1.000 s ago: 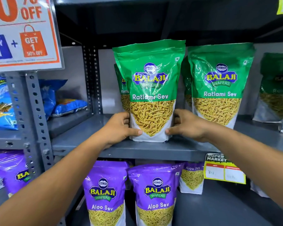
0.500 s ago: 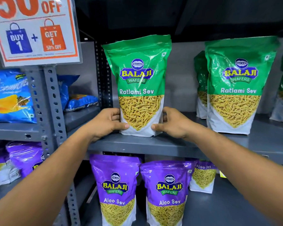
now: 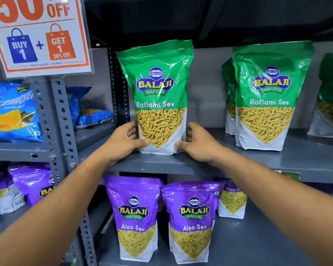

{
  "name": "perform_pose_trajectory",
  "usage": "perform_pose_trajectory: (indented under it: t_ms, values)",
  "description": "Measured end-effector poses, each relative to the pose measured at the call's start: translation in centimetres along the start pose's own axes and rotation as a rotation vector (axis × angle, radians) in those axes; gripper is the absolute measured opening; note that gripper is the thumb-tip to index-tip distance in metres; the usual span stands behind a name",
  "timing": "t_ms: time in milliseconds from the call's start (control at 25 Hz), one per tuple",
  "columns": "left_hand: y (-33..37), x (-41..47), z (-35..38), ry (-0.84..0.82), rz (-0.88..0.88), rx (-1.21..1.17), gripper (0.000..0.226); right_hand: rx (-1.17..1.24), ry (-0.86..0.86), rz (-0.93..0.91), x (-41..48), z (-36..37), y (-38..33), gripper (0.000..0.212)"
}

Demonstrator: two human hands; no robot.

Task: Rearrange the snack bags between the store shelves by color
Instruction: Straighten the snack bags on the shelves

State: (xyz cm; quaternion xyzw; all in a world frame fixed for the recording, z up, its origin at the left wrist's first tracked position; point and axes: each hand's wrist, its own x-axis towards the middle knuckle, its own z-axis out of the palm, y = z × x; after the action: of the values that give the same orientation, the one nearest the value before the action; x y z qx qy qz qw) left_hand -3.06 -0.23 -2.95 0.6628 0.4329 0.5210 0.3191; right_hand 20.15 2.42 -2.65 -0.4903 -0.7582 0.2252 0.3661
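Grey steel shelves are facing me. I am holding a green bag (image 3: 158, 96) upright near the left front edge of the upper shelf (image 3: 200, 166), left hand (image 3: 123, 142) and right hand (image 3: 198, 144) half-curled on its lower sides. Greens are sitting above, purple bags (image 3: 190, 217) below; sorting looks nearly finished.

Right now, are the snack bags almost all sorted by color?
Mostly, from what shows. Done: the upper shelf holds only green bags, like the pair on the right, and the purple bags fill the shelf below. In hand: the left hand and right hand hold a green Ratlami Sev bag upright on the upper shelf. Left: letting go; shelves outside this view can't be judged.
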Motion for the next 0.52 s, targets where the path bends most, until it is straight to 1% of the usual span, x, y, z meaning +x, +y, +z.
perform_pose_trajectory:
  t_ms: [40,80,160,240,320,360,440,480,520]
  values:
    - [0.2,-0.5,0.4,0.061,0.034,0.033,0.058,-0.055,0.026,-0.042,-1.2,-0.2,-0.2,0.090]
    - [0.2,-1.2,0.9,0.149,0.071,0.130,0.056,-0.123,0.052,-0.109,-2.6,-0.6,0.0,0.081]
    - [0.1,-3.1,2.6,0.336,0.180,0.459,0.063,-0.287,0.130,-0.291,-5.9,-1.5,1.1,0.066]
    - [-0.3,-5.5,4.8,0.407,0.327,0.712,0.064,-0.421,0.209,-0.479,-8.9,-2.0,3.1,0.060]
    - [-1.7,-7.3,6.5,0.409,0.411,0.903,0.064,-0.571,0.260,-0.649,-11.0,-2.3,6.0,0.055]
    - [-2.9,-8.1,7.4,0.401,0.410,0.989,0.064,-0.631,0.247,-0.734,-11.9,-2.4,7.6,0.051]
    - [-4.7,-10.2,9.7,0.373,0.371,1.096,0.065,-0.687,0.123,-0.865,-13.6,-2.4,10.6,0.044]
    - [-5.6,-11.3,10.9,0.349,0.338,1.110,0.066,-0.696,0.044,-0.886,-14.4,-2.1,12.1,0.044]
    - [-6.5,-12.5,11.9,0.320,0.307,1.107,0.065,-0.700,-0.032,-0.869,-15.2,-1.7,13.5,0.045]
